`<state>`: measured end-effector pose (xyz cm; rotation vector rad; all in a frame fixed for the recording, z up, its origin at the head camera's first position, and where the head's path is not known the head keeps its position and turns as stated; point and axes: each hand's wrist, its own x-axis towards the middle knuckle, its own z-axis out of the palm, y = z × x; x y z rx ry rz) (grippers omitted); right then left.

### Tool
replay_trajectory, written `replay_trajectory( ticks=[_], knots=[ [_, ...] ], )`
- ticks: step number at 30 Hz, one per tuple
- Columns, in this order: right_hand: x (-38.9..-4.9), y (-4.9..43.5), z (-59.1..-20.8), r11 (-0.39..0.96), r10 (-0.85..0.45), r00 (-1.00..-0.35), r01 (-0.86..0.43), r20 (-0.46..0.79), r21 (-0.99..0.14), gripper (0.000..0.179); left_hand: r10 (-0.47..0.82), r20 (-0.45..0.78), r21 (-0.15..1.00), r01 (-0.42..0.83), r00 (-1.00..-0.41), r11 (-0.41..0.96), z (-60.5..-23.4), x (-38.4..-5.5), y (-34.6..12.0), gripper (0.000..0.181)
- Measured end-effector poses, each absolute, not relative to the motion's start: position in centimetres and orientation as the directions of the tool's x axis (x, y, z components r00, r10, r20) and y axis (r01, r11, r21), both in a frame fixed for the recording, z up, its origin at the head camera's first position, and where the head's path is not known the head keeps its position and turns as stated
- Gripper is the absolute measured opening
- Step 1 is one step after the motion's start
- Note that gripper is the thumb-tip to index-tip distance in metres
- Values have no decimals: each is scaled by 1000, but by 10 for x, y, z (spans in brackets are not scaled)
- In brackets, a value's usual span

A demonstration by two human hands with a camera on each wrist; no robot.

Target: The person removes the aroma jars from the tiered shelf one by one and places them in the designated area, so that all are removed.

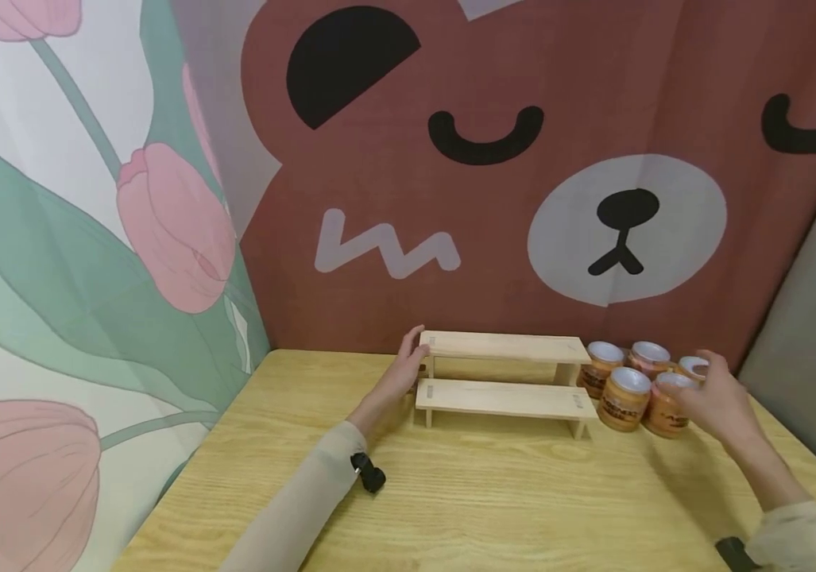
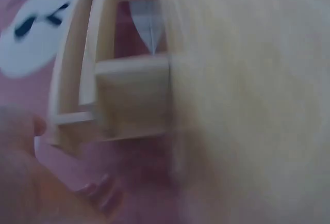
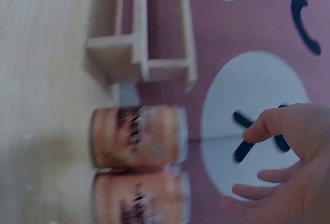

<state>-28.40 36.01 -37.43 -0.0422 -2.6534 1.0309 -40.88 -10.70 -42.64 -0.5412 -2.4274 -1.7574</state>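
Observation:
A two-tier wooden shelf (image 1: 504, 397) of pale wood stands on the table against the backdrop. My left hand (image 1: 402, 369) is at the shelf's left end, beside the upper board, with loosely extended fingers. In the blurred left wrist view, that hand (image 2: 41, 177) appears near the shelf's end (image 2: 131, 100). Several jars with orange labels and whitish lids (image 1: 624, 401) stand grouped off the shelf's right end. Over the rightmost jars hovers my right hand (image 1: 722, 405), thumb and fingers spread. The right wrist view shows the hand (image 3: 289, 167) beyond the lids, holding nothing.
The wood-grain table (image 1: 493, 500) spreads in front of the shelf. Behind it hangs a backdrop with a brown bear face (image 1: 393, 175), and a tulip-print curtain (image 1: 93, 262) hangs at the left. A grey wall panel (image 1: 815, 302) borders the right side.

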Motion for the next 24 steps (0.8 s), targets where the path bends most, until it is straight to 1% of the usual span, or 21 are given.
replay_trajectory(
  ticks=[2,4,6,7,9,10,13,15,18,20,24],
  knots=[
    [-278,346,-361,743,110,-944,-130,311,-657,91,173,343,810,384,-923,442,-413,-400,-107,67],
    [-273,330,-349,748,74,-926,-194,370,-635,82,145,421,656,410,-896,634,-396,-388,-105,68],
    [-269,313,-337,767,33,-904,-251,426,-590,78,174,457,482,407,-872,776,-378,-373,-101,67],
    [-267,305,-331,773,9,-894,-278,448,-570,77,201,460,409,407,-865,817,-369,-365,-99,66],
    [-265,290,-322,787,-42,-875,-326,482,-523,79,245,419,317,394,-874,863,-358,-351,-93,66],
    [-266,282,-319,789,-70,-871,-347,487,-507,83,268,382,270,384,-885,883,-355,-345,-91,68],
    [-268,259,-314,766,-144,-892,-375,428,-523,96,310,294,157,366,-904,917,-357,-335,-84,70],
    [-272,240,-315,747,-199,-910,-382,364,-544,100,321,249,97,354,-914,930,-362,-331,-82,71],
    [-280,212,-319,737,-257,-920,-384,295,-557,97,321,220,58,341,-921,938,-370,-326,-81,73],
    [-287,196,-321,760,-284,-917,-393,279,-518,94,316,212,43,332,-925,942,-372,-326,-82,75],
    [-295,180,-328,817,-282,-926,-370,253,-442,93,321,201,29,333,-926,943,-377,-327,-84,79]
  ],
)
